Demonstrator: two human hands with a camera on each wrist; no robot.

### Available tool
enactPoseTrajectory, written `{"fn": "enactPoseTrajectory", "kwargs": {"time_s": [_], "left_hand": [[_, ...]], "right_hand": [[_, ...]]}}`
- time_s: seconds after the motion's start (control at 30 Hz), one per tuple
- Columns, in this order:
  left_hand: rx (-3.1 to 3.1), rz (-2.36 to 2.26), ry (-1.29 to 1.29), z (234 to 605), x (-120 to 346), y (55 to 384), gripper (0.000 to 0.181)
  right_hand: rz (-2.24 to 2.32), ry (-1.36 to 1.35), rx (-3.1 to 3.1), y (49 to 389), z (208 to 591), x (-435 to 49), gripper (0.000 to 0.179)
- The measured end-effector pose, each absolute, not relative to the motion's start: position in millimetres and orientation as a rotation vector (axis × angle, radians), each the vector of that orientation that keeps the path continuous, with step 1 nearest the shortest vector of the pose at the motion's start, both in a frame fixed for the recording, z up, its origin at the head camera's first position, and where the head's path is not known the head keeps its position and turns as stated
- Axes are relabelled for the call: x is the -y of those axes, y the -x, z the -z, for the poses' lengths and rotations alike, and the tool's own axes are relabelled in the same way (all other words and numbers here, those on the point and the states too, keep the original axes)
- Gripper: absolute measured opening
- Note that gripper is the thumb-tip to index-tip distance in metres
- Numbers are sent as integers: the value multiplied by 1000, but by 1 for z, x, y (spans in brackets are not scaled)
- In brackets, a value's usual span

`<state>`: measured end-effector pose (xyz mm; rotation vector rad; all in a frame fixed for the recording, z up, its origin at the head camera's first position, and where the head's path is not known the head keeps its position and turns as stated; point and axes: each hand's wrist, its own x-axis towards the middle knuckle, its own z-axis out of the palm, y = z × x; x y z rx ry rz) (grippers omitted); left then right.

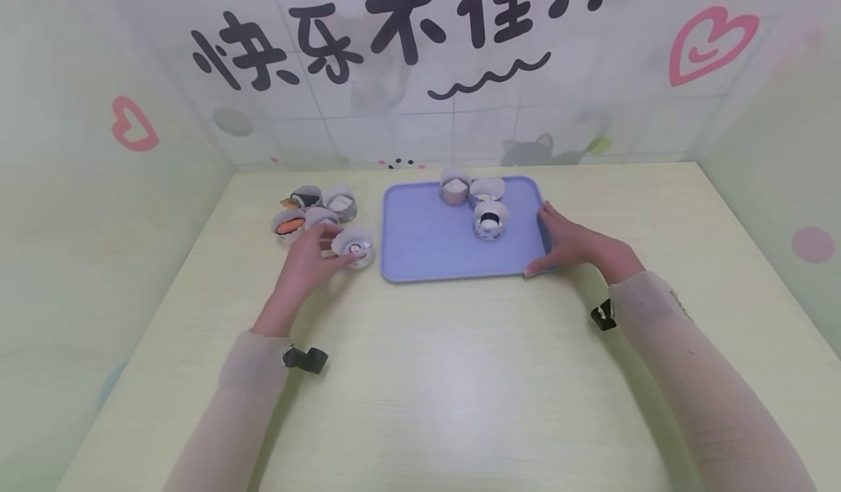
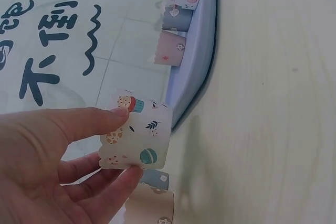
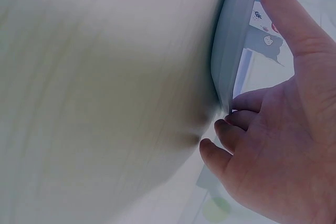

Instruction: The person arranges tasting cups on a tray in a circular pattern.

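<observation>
My left hand point(image 1: 309, 258) pinches a white paper baking cup point(image 2: 142, 137) printed with a cupcake and leaves. Its thumb lies on one side, fingers on the other. Inside the cup is a small white piece point(image 1: 357, 250) with a dark and reddish middle, like a sushi roll. The cup is left of the blue tray point(image 1: 427, 247). Spread along the tray's right side, my right hand point(image 1: 574, 244) touches the rim, thumb at the near corner and fingers farther back. Three filled cups stand on the tray: a pink one point(image 1: 455, 187), a bluish one point(image 1: 487, 191) and a white one point(image 1: 490, 220).
Left of the tray, several more filled cups cluster together, among them one with an orange-topped piece point(image 1: 290, 225) and a grey one point(image 1: 341, 204). The pale wooden table point(image 1: 420, 375) meets a printed wall covering point(image 1: 407, 134) behind the tray.
</observation>
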<state>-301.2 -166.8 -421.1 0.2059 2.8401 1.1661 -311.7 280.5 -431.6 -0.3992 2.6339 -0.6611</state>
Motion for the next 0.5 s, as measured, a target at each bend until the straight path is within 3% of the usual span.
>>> {"fn": "enactPoseTrajectory", "kwargs": {"time_s": [0.5], "left_hand": [[-2776,-1139,-283,414,122,312,58]], "right_hand": [[674,397,-2626,310,429,-279,137]]}}
